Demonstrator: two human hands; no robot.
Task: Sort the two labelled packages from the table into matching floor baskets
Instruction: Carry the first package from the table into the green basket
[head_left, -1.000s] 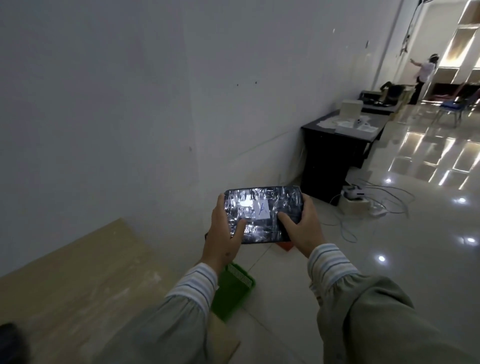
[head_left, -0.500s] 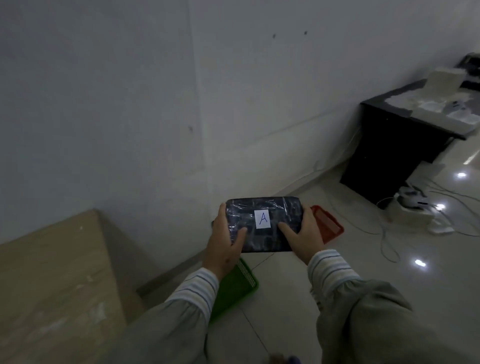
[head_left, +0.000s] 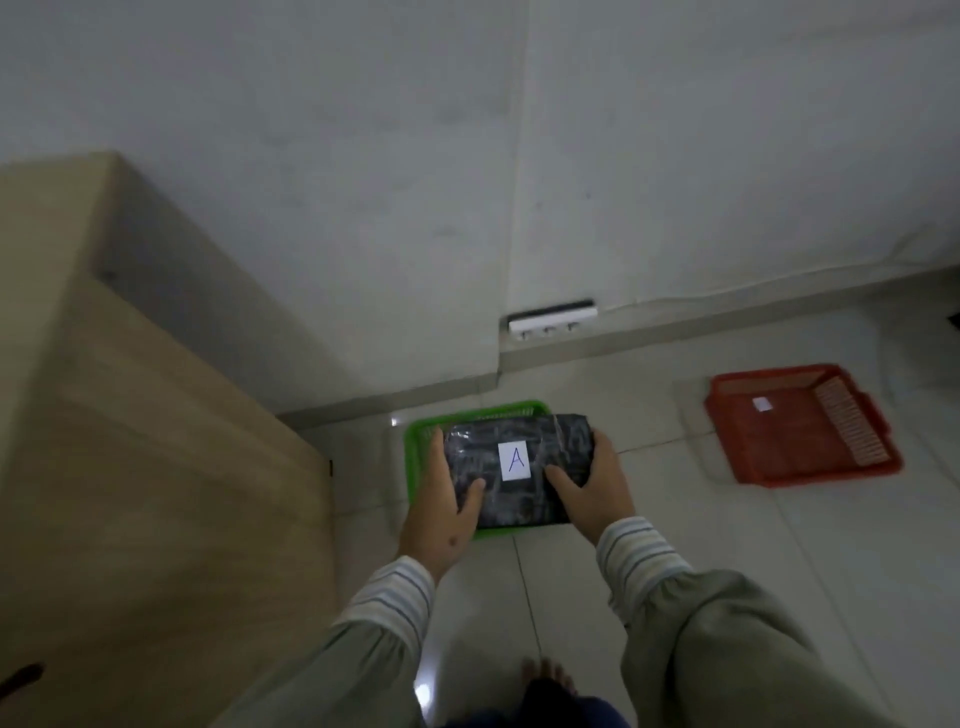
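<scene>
Both hands, left hand and right hand, grip black plastic-wrapped package labelled A over green plastic floor basket; not released. Red basket right, empty; second package unseen.

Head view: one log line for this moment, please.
package A | held by left hand and right hand | over green basket | red basket without package

One package, two baskets — green, red — two hands.
</scene>
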